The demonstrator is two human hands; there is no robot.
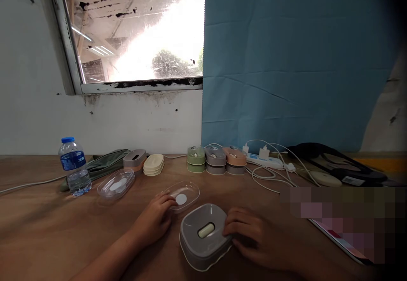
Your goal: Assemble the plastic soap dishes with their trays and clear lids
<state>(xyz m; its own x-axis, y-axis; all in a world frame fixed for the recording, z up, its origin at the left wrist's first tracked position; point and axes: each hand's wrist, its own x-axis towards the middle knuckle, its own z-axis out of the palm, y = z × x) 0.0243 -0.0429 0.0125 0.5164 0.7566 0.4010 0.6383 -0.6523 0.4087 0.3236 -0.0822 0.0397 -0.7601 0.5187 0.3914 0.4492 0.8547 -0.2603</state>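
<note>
A grey plastic box point(193, 240) with rounded corners sits on the table in front of me, a cream oblong piece point(206, 230) in the slot on its top. My right hand point(249, 234) grips the box's right side, fingers on the upper edge and thumb lower down. Just behind the box lies a clear plastic lid point(191, 188) with a white round disc point(181, 199) on it. My left hand point(159, 215) is closed over the lid's near left rim, its fingertips beside the disc. Whether they touch the disc, I cannot tell.
Farther left are another clear lid point(127, 179), a water bottle point(75, 166), a grey-brown box point(134, 161) and stacked cream pieces point(154, 164). Green point(196, 158), grey point(215, 159) and orange point(235, 160) boxes line the back. A power strip point(265, 160) with loose cables lies right.
</note>
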